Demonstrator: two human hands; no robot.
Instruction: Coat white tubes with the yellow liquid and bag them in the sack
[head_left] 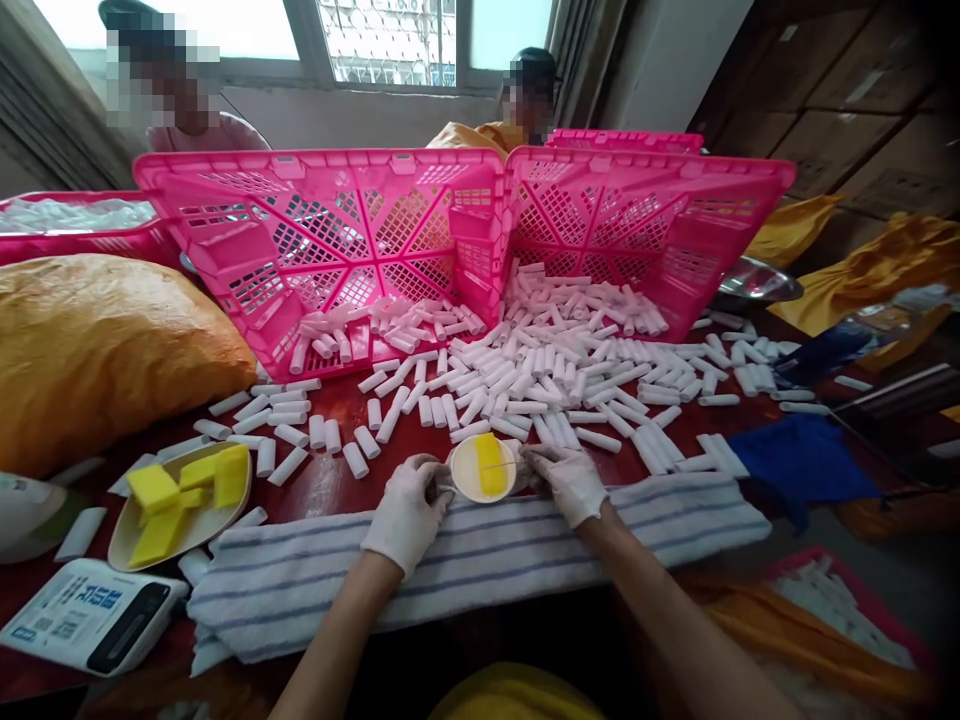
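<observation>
Two gloved hands are working over one small cream bowl [463, 478] holding one yellow sponge block [489, 450].
The left hand [409, 508] is gripping the bowl's left edge; the right hand [566, 483] is pinching one thin stick [508, 464] across the sponge. On the red tabletop [315, 490], one larger dish [116, 540] is holding about five yellow sponge pieces [152, 488]; two tipped pink baskets [367, 215] are containing white tubes [551, 355], too many to count, with more lying in front.
</observation>
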